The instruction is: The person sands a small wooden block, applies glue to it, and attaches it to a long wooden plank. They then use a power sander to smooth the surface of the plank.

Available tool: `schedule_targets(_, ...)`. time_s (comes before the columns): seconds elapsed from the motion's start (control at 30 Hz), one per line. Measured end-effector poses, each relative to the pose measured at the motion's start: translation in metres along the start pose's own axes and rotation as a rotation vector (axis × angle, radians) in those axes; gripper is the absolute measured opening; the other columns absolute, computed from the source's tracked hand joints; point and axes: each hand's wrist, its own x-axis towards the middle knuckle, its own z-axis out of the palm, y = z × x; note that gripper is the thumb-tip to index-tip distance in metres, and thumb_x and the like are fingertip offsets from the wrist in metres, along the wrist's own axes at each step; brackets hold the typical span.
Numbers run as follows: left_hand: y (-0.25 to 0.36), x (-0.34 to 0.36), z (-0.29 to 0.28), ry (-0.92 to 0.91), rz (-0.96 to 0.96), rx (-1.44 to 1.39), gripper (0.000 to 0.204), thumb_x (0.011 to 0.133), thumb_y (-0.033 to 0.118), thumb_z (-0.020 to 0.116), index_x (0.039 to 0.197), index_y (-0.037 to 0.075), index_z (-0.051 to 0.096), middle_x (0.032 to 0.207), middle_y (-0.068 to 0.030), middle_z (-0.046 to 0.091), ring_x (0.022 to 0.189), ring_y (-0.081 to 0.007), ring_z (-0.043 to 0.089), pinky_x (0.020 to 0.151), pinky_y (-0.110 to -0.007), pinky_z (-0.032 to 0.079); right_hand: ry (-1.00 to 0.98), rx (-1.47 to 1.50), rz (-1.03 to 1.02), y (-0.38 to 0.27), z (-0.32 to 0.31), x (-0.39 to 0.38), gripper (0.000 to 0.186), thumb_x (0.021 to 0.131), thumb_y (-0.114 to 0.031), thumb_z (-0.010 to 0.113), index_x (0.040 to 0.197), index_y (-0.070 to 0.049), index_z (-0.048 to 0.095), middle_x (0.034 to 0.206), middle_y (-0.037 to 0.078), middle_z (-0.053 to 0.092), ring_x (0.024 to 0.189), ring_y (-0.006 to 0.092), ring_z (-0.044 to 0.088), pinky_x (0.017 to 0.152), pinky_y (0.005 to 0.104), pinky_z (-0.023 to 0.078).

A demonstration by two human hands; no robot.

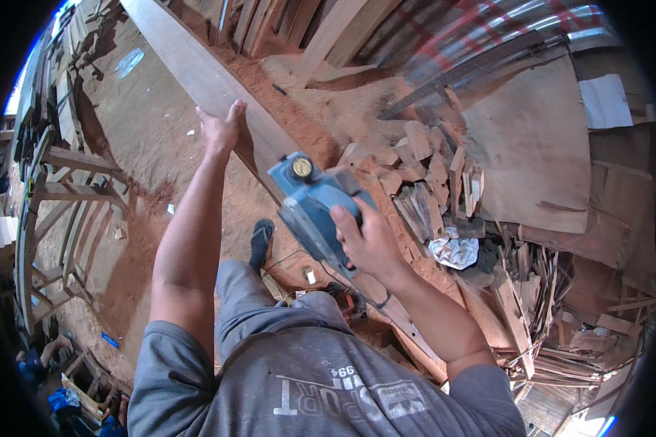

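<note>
A long wooden plank [173, 52] runs diagonally from the upper left, under my hands, to the lower right beside my body. A blue electric planer [307, 211] with a round yellowish-topped knob rests on its face. My right hand [372, 244] is closed round the planer's rear handle, thumb on top. Farther up the plank, my left hand [220, 132] grips its left edge; some of those fingers are hidden behind the wood. A dark power cord [328, 271] trails below the planer, near my legs.
Wood offcuts [419, 164] lie heaped right of the planer, beside a crumpled white bag [453, 251]. A large board [528, 146] leans at the right. Wooden chair frames [69, 193] stand at the left. Reddish sawdust [328, 138] covers the ground along the plank.
</note>
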Motion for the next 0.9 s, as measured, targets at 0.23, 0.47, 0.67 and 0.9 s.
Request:
schedule_targets(0.23,-0.012,-0.016,-0.022,-0.232,0.184,-0.286,0.106,0.104,0.043,0.074,0.169,-0.010,0.010,0.170,-0.0327,0.036,0.157,-0.0414,0.040,0.129,-0.046,0.034,0.161,0.409,0.105,-0.016,-0.016,0.021,0.063,0.111,-0.065,0.050,0.109,-0.003,0.063,0.076,0.003,0.060,0.060,0.0109,0.057,0.053,0.0299,0.049)
schedule_targets(0.47,-0.031,-0.253,-0.002,-0.352,0.071,-0.077,0.146,0.080,0.052,0.095,0.171,-0.006,-0.003,0.176,-0.0340,0.010,0.165,-0.0455,0.015,0.135,-0.049,0.022,0.429,0.410,0.190,0.014,-0.080,-0.126,0.058,0.116,-0.054,0.045,0.115,0.001,0.062,0.071,0.003,0.056,0.058,0.0111,0.055,0.053,0.0283,0.045)
schedule_targets(0.67,-0.023,-0.287,0.015,-0.289,0.137,0.041,0.142,0.079,0.046,0.097,0.171,-0.004,0.001,0.175,-0.0360,0.009,0.165,-0.0481,0.012,0.135,-0.051,0.020,0.271,0.277,0.254,0.053,-0.071,-0.181,0.052,0.115,-0.046,0.053,0.120,0.005,0.062,0.077,0.003,0.061,0.061,0.0086,0.057,0.056,0.0269,0.047)
schedule_targets(0.9,-0.031,-0.260,-0.003,0.085,0.316,-0.166,0.081,0.091,0.036,0.088,0.157,0.005,0.052,0.163,-0.0295,0.043,0.156,-0.0475,0.035,0.128,-0.057,0.029,0.068,0.152,0.287,0.057,-0.041,-0.160,0.066,0.114,-0.046,0.057,0.142,0.014,0.051,0.083,0.005,0.062,0.066,0.0099,0.058,0.059,0.0300,0.057)
